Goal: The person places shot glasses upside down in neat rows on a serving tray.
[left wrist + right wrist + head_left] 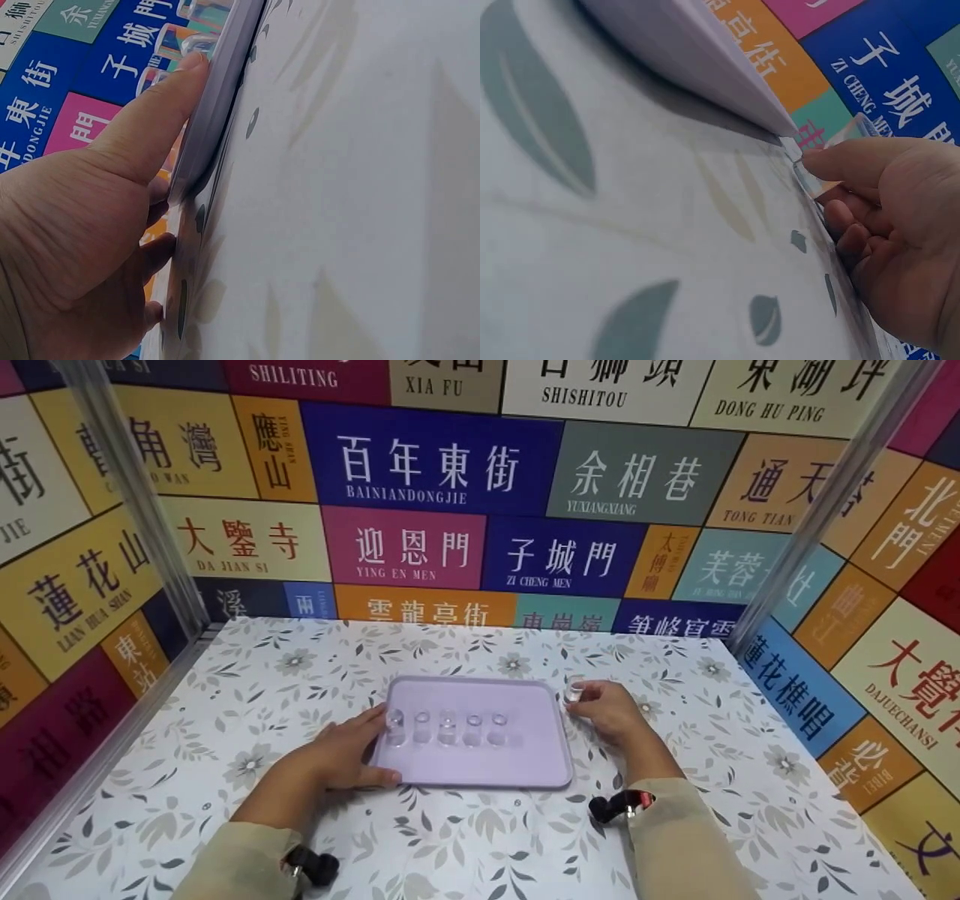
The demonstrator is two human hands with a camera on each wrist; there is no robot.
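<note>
A pale purple tray [480, 769] lies on the table, with several small clear cylindrical containers standing in a row across it, among them one at the left end [396, 731] and one at the right end [498, 731]. My left hand [341, 750] rests against the tray's left side, thumb extended along its rim in the left wrist view. Just beyond the tray's right edge, my right hand [611, 711] pinches another small clear container [574, 690] between thumb and fingers. In the right wrist view the fingers partly hide that container [855, 129].
A white cloth with grey leaves and flowers [480, 840] covers the table. Behind and beside it stand panels of coloured signs [435, 457]. Clear upright posts [810, 502] flank the back corners.
</note>
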